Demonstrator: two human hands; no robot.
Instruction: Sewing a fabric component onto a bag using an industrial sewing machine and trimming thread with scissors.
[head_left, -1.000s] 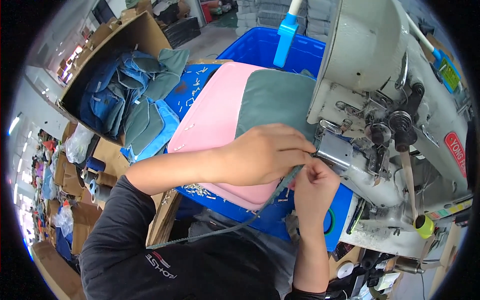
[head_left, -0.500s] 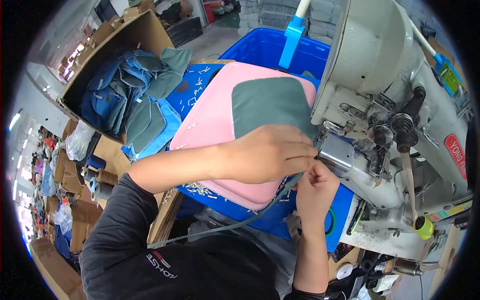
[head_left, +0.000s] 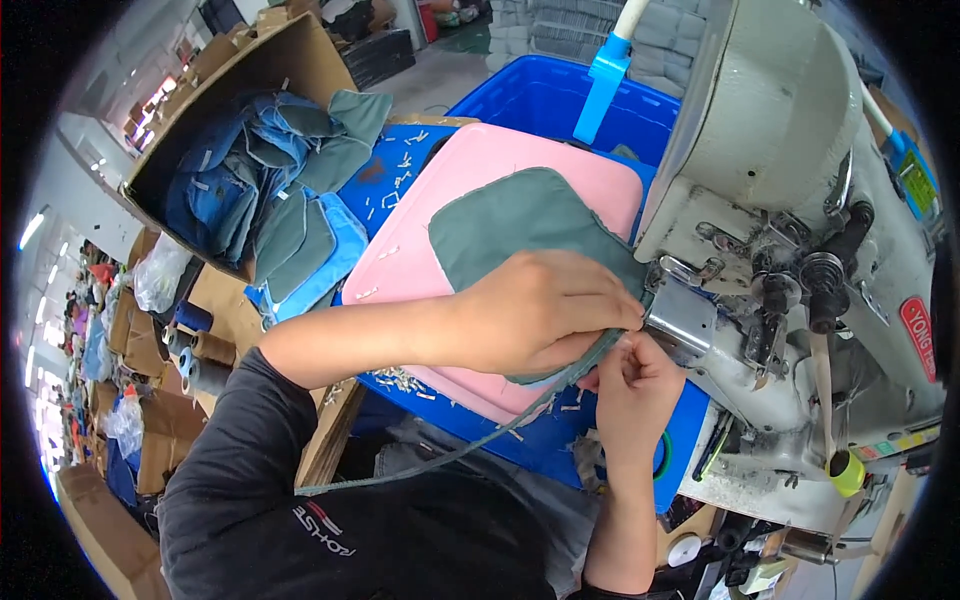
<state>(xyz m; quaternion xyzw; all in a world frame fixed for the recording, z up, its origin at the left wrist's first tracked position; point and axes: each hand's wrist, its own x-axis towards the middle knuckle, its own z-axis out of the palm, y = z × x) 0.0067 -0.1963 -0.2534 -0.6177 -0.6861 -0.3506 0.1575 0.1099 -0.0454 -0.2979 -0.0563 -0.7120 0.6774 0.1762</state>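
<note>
A dark green fabric panel (head_left: 530, 222) with rounded corners lies on a pink board, its right edge running to the metal cylinder bed (head_left: 682, 318) of a sewing machine (head_left: 770, 110). My left hand (head_left: 545, 312) lies over the panel's near part, fingers closed on its edge beside the bed. Just below it, my right hand (head_left: 640, 385) is closed in a pinch around a narrow green fabric strip (head_left: 430, 462). That strip trails down and left across my lap. The stitching point is hidden by my fingers and the machine head.
A cardboard box (head_left: 330, 50) at the left spills blue and green fabric pieces (head_left: 300, 235). Below the pink board (head_left: 400, 240) is a blue tabletop (head_left: 480, 425) strewn with scraps. Behind stands a blue bin (head_left: 520, 90); thread cones (head_left: 210, 375) stand at the left.
The green panel has turned counterclockwise, its far corner swinging left over the pink board. Both hands have stayed by the machine bed, moving only slightly. The whole view has shifted a little.
</note>
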